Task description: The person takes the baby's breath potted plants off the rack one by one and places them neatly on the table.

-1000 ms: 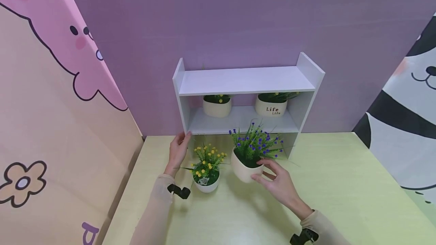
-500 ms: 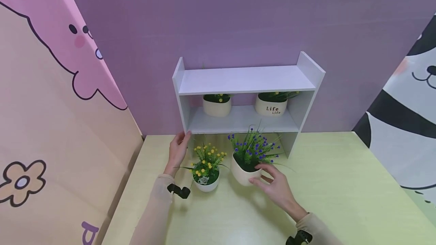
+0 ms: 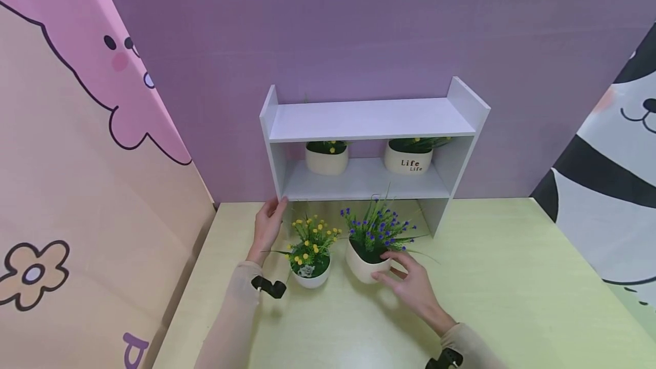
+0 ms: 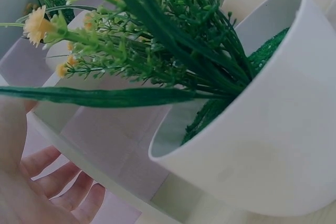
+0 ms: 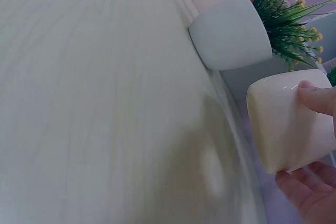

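My right hand (image 3: 414, 288) holds a cream pot (image 3: 363, 266) with blue-flowered artificial greenery (image 3: 376, 226) by its rim and side. In the right wrist view, thumb and fingers lie on opposite sides of this pot (image 5: 287, 121), which hangs just off the tabletop. Over at the white shelf (image 3: 371, 120), my left hand (image 3: 267, 226) grips the front edge of the left side panel. Its fingers (image 4: 79, 190) lie along the panel in the left wrist view. Between the hands stands a white pot (image 3: 311, 281) of yellow flowers (image 3: 312, 241), upright on the table.
Two cream pots stand on the shelf's middle board: a plain one (image 3: 327, 163) on the left and one lettered "Life" (image 3: 408, 160) on the right. The shelf stands against a purple wall (image 3: 359, 27) at the back of the pale wooden table (image 3: 512, 278).
The blue-flowered pot has come down slightly toward the table and a little to the left, with my right hand on it. My left hand stays at the shelf's edge.
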Demonstrator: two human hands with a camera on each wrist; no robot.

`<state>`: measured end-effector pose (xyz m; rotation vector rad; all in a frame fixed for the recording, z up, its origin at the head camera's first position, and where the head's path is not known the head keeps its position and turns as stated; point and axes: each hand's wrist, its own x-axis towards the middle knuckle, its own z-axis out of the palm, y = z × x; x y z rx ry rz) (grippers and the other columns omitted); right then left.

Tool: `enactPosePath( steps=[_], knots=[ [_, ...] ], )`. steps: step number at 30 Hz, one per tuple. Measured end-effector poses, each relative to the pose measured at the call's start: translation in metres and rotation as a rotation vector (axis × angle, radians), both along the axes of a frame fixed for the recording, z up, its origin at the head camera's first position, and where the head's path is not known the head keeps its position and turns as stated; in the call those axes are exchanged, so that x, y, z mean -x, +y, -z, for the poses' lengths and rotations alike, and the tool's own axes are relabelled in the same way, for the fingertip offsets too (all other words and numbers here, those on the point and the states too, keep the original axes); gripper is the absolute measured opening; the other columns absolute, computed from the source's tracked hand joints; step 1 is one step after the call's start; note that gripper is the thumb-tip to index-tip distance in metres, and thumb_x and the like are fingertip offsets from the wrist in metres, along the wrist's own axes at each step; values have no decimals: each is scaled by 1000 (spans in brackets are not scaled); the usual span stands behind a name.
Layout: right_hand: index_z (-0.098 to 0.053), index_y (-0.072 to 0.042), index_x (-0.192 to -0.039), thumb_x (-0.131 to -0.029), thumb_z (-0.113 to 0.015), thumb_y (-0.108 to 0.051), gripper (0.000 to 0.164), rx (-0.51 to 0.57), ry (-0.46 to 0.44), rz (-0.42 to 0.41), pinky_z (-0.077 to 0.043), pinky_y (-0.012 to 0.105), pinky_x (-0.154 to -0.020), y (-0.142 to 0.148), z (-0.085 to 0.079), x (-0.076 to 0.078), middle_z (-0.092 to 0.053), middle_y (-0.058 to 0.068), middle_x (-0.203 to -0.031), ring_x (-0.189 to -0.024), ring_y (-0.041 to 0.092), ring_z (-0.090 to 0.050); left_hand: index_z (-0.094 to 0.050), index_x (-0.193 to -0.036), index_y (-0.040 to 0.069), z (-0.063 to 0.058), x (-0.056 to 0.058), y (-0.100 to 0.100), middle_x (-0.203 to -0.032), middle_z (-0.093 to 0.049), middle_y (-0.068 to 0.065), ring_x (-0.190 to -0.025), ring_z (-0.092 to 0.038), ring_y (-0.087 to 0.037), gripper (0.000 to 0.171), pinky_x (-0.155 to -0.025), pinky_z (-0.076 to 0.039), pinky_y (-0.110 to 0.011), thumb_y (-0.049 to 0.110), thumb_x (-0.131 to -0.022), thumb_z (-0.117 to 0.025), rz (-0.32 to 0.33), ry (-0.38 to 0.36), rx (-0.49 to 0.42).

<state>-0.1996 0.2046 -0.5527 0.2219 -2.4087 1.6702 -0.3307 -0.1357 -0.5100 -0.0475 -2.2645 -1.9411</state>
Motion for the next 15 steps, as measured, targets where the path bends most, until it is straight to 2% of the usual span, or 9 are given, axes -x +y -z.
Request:
enactPosePath(
  steps=[15],
  knots=[
    [-73, 3, -114, -80, -92, -2, 40, 17, -26, 20, -59, 43, -103, -11, 14, 0, -68, 23, -128, -137, 46, -57, -54, -154, 5, 1, 1, -1, -153, -59, -20, -142, -57, -37, 61, -113, -50, -57, 47, -110, -57, -2, 0, 4]
  ],
)
